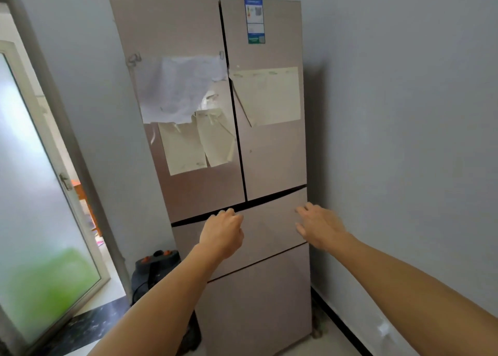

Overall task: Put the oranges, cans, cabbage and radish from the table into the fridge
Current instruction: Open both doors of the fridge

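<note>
A tall beige fridge (pixel 272 161) stands in front of me with both upper doors and both lower drawers closed. Papers are taped to its upper doors. My left hand (pixel 222 230) reaches to the dark gap above the upper drawer, fingers curled at the drawer's top edge. My right hand (pixel 319 225) hovers in front of the same drawer's right side, fingers spread and holding nothing. No oranges, cans, cabbage, radish or table are in view.
A grey wall runs along the right, close to the fridge. A dark appliance with orange knobs (pixel 156 269) sits on the floor left of the fridge. A frosted glass door (pixel 40 194) stands open at far left.
</note>
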A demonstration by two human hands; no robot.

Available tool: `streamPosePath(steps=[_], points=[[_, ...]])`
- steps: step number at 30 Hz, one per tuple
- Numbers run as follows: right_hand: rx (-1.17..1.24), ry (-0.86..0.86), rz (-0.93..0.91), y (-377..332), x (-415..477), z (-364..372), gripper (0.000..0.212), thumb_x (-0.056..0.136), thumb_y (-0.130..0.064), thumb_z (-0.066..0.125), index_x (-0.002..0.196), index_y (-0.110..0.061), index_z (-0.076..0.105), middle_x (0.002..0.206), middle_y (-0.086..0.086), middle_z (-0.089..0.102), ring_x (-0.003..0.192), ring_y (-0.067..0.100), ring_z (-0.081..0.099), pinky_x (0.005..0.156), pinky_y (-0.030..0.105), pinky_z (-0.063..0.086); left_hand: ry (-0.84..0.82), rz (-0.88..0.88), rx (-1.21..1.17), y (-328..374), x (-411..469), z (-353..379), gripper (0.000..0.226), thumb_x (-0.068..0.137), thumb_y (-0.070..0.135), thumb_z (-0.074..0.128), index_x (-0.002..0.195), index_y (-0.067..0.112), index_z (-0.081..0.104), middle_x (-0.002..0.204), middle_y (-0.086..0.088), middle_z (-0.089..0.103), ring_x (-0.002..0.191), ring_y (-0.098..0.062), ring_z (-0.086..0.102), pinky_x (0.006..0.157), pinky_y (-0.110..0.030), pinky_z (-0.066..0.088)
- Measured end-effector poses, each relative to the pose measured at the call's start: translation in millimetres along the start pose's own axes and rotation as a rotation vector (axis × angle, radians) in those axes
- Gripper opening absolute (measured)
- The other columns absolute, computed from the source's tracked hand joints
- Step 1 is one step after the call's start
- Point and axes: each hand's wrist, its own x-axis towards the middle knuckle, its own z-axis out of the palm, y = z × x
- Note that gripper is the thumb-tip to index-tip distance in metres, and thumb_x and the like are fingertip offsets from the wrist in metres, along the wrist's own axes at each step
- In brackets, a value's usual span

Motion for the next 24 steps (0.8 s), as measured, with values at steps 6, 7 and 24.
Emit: streamPosePath(steps=[6,7,24], points=[[0.060,-0.083,-0.011,-0.8,92.6,59.1,0.040,0.098,-0.036,0.042,0.132,-0.015,0.044,0.127,0.007,0.052,0.108,0.028,0.057,0.081,0.038,0.046,0.005,0.044,0.101,-36.5,78.6,51.5,0.023,0.094,0.021,0.042,0.111,0.014,0.056,0.112,-0.005,0.052,0.103,-0.026,0.047,0.087,-0.035,0.037],[0.080,-0.091,-0.004,-0.5,106.2,69.0,0.040,0.098,-0.036,0.041,0.132,-0.015,0.043,0.127,0.007,0.052,0.108,0.028,0.057,0.081,0.038,0.046,0.014,0.048,0.111,-42.2,93.9,58.6,0.022,0.094,0.020,0.042,0.109,0.013,0.056,0.111,-0.006,0.052,0.102,-0.027,0.046,0.087,-0.036,0.037],[1.440,-0.028,0.970,8.0,338.2,232.6,0.088,0.085,-0.071,0.043,0.137,0.000,0.040,0.111,0.019,0.063,0.092,0.035,0.068,0.081,0.043,0.055,0.591,0.461,0.291,-130.0,340.1,171.9,0.039,0.089,0.011,0.052,0.127,0.007,0.056,0.150,-0.024,0.031,0.143,-0.039,0.022,0.115,-0.053,0.021]])
